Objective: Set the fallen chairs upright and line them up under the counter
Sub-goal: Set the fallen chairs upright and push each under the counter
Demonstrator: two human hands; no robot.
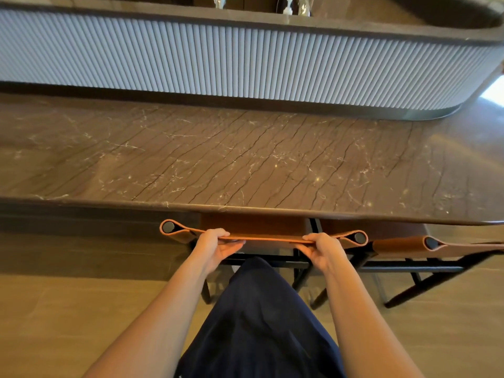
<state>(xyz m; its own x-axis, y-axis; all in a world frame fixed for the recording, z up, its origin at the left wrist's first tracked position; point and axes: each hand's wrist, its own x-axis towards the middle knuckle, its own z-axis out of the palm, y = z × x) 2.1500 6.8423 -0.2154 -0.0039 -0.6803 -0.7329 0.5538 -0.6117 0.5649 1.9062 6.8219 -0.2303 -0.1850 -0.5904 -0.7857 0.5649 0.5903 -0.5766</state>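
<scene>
Two chairs show, both upright, and two bare hands, both on the same chair. The held chair [253, 226] stands at six o'clock of the view. Its tan seat is tucked beneath the front edge of the dark veined counter [245, 159], and its leather backrest [178, 233] lies just on the near side of that edge, parallel to it. The left hand [215, 245] grips the backrest's top edge toward its nine o'clock end and the right hand [323, 249] toward its three o'clock end. On each hand the fingers [215, 232] are curled over the strap from the far side, with the thumb closing on the near side, so the leather is clamped between them. One round black post end shows outside each hand. The second chair [398, 245] stands at three o'clock of the first, its nearest post close beside but apart, its seat also under the counter. At nine o'clock of the held chair the wooden floor [68, 309] lies open along the counter. A pale fluted panel [245, 58] rises at twelve o'clock behind the counter top. A dark trouser leg [261, 323] hangs between the forearms.
</scene>
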